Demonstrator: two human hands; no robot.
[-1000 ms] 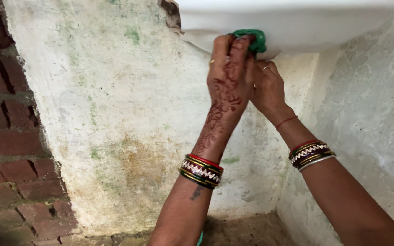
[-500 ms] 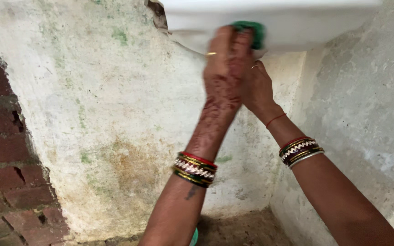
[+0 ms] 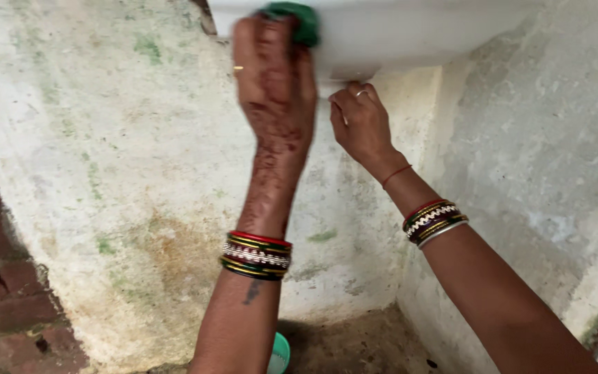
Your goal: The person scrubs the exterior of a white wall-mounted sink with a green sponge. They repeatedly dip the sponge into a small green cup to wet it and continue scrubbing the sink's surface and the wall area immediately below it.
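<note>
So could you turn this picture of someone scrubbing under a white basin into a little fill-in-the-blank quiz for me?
1. The left hand presses a ____ scrub pad against the white basin.
2. The right hand touches the basin's ____ edge.
3. Both wrists carry stacked ____.
4. At far left, beside the plastered wall, bare ____ show.

Missing words: green; lower; bangles; bricks

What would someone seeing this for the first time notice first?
Two raised hands at the top: the left hand, patterned with henna, presses a green scrubber against a white basin, while the right hand grips its lower edge. Bright bangles ring both wrists, before a stained wall.
</note>
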